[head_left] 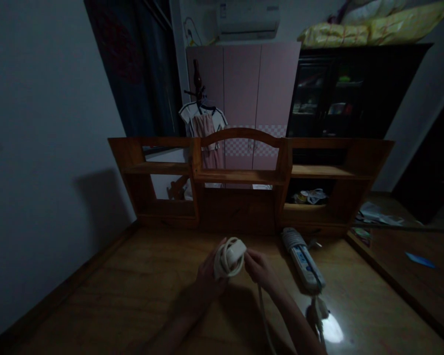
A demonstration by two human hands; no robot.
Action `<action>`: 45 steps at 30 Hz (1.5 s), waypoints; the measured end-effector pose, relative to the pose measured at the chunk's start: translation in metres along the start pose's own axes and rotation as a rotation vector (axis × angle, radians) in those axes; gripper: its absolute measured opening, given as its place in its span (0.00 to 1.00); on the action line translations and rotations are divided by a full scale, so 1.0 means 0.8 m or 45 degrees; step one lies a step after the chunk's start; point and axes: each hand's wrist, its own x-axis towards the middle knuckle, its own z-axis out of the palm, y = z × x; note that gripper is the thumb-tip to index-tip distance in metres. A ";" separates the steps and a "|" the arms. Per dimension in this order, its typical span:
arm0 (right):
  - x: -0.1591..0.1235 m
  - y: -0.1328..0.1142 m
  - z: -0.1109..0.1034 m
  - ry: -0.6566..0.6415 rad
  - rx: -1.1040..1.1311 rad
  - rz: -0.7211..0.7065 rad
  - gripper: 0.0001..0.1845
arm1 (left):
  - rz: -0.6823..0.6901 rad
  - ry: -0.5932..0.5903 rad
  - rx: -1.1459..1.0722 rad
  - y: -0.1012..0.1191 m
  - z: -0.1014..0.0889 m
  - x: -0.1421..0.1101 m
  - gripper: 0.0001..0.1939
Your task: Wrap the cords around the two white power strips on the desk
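Note:
My left hand [207, 276] is closed around a coil of white cable [228, 259], held just above the wooden desk [133, 296]. My right hand [261, 270] pinches the same cable at the coil's right side. A loose length of the cable [262, 315] hangs from the coil toward me between my forearms. A white power strip [305, 261] lies on the desk just to the right of my right hand, its cord wrapped round its far end.
A wooden shelf unit [244, 175] stands along the desk's far edge. Small items sit in its lower right compartment [311, 196]. A pink wardrobe [251, 93] and a dark cabinet [340, 93] stand behind. A second wooden surface [410, 276] adjoins on the right.

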 end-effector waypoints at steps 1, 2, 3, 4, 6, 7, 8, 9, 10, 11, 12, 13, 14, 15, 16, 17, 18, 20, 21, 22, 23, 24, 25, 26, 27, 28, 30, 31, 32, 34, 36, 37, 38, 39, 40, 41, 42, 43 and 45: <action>-0.001 0.000 0.004 0.015 -0.035 -0.030 0.26 | -0.030 0.031 -0.013 0.002 -0.001 0.004 0.29; -0.001 0.000 0.008 0.038 -0.075 -0.062 0.26 | -0.061 0.061 -0.029 0.004 -0.002 0.007 0.29; -0.002 -0.001 0.011 0.067 -0.119 -0.094 0.25 | -0.109 0.088 -0.045 0.007 -0.003 0.010 0.29; -0.003 -0.001 0.013 0.094 -0.163 -0.124 0.24 | -0.177 0.125 -0.056 0.009 -0.004 0.013 0.29; -0.004 0.002 0.017 0.127 -0.248 -0.165 0.23 | -0.284 0.179 -0.053 0.012 -0.006 0.018 0.29; -0.005 0.005 0.018 0.134 -0.291 -0.174 0.23 | -0.309 0.202 -0.039 0.012 -0.007 0.020 0.29; -0.005 0.009 0.018 0.138 -0.336 -0.181 0.22 | -0.315 0.219 -0.024 0.012 -0.008 0.021 0.30; -0.006 0.013 0.018 0.140 -0.384 -0.191 0.22 | -0.308 0.229 -0.009 0.010 -0.010 0.022 0.30; -0.006 0.017 0.018 0.145 -0.436 -0.198 0.21 | -0.291 0.234 0.003 0.009 -0.013 0.023 0.31; -0.006 0.021 0.018 0.151 -0.495 -0.196 0.20 | -0.276 0.236 0.019 0.007 -0.015 0.024 0.32; -0.006 0.024 0.018 0.150 -0.563 -0.181 0.20 | -0.262 0.221 0.043 0.006 -0.018 0.025 0.33; -0.006 0.026 0.017 0.138 -0.638 -0.149 0.19 | -0.245 0.184 0.081 0.005 -0.021 0.025 0.35; -0.006 0.027 0.017 0.117 -0.716 -0.105 0.18 | -0.231 0.138 0.134 0.004 -0.023 0.025 0.36; -0.006 0.027 0.016 0.087 -0.791 -0.055 0.18 | -0.223 0.086 0.200 0.005 -0.025 0.025 0.38; -0.006 0.027 0.016 0.055 -0.861 -0.005 0.18 | -0.223 0.040 0.270 0.005 -0.026 0.025 0.39; -0.006 0.026 0.015 0.023 -0.921 0.039 0.18 | -0.228 0.006 0.337 0.005 -0.026 0.025 0.40; -0.006 0.025 0.015 -0.003 -0.976 0.074 0.19 | -0.237 -0.013 0.397 0.006 -0.026 0.025 0.40; -0.008 0.022 0.015 -0.028 -1.089 0.132 0.22 | -0.261 -0.023 0.497 0.006 -0.024 0.025 0.41; -0.010 0.020 0.015 -0.035 -1.146 0.155 0.22 | -0.270 -0.031 0.543 0.006 -0.023 0.026 0.41; -0.012 0.018 0.015 -0.046 -1.206 0.175 0.23 | -0.281 -0.037 0.588 0.005 -0.024 0.026 0.41; -0.016 0.016 0.016 -0.058 -1.272 0.185 0.23 | -0.293 -0.044 0.629 0.004 -0.024 0.027 0.41; -0.019 0.013 0.017 -0.075 -1.344 0.189 0.24 | -0.307 -0.051 0.665 0.002 -0.025 0.028 0.41; -0.023 0.010 0.018 -0.096 -1.421 0.189 0.24 | -0.320 -0.054 0.696 0.000 -0.027 0.029 0.41; -0.028 0.007 0.021 -0.120 -1.502 0.183 0.25 | -0.330 -0.061 0.723 -0.002 -0.029 0.030 0.41; -0.032 0.003 0.023 -0.143 -1.584 0.176 0.25 | -0.336 -0.073 0.748 -0.004 -0.031 0.031 0.42; -0.036 -0.002 0.027 -0.168 -1.655 0.164 0.24 | -0.344 -0.089 0.771 -0.005 -0.032 0.032 0.42; -0.041 -0.016 0.034 -0.212 -1.751 0.126 0.19 | -0.360 -0.121 0.813 -0.007 -0.034 0.032 0.44; -0.043 -0.025 0.038 -0.228 -1.779 0.091 0.17 | -0.365 -0.137 0.831 -0.006 -0.034 0.032 0.45; -0.044 -0.035 0.041 -0.248 -1.796 0.051 0.16 | -0.368 -0.154 0.847 -0.005 -0.034 0.031 0.45; -0.043 -0.059 0.045 -0.302 -1.807 -0.041 0.14 | -0.368 -0.194 0.871 -0.002 -0.034 0.029 0.46; -0.039 -0.083 0.045 -0.386 -1.808 -0.136 0.12 | -0.347 -0.245 0.882 0.001 -0.033 0.027 0.46; -0.035 -0.093 0.044 -0.430 -1.812 -0.183 0.12 | -0.335 -0.262 0.886 0.003 -0.032 0.026 0.45; -0.031 -0.103 0.043 -0.457 -1.820 -0.235 0.11 | -0.326 -0.272 0.893 0.003 -0.031 0.025 0.45; -0.026 -0.110 0.041 -0.469 -1.829 -0.288 0.10 | -0.322 -0.279 0.903 0.003 -0.029 0.024 0.45; -0.021 -0.117 0.039 -0.472 -1.835 -0.337 0.10 | -0.324 -0.284 0.915 0.002 -0.028 0.024 0.45; -0.015 -0.122 0.038 -0.474 -1.837 -0.382 0.09 | -0.332 -0.290 0.928 0.000 -0.026 0.024 0.46; -0.010 -0.127 0.037 -0.484 -1.838 -0.419 0.10 | -0.343 -0.302 0.939 -0.002 -0.025 0.024 0.46; -0.004 -0.131 0.036 -0.493 -1.840 -0.450 0.10 | -0.345 -0.317 0.944 -0.004 -0.024 0.024 0.46; 0.008 -0.140 0.035 -0.523 -1.852 -0.474 0.10 | -0.324 -0.346 0.940 -0.007 -0.024 0.025 0.45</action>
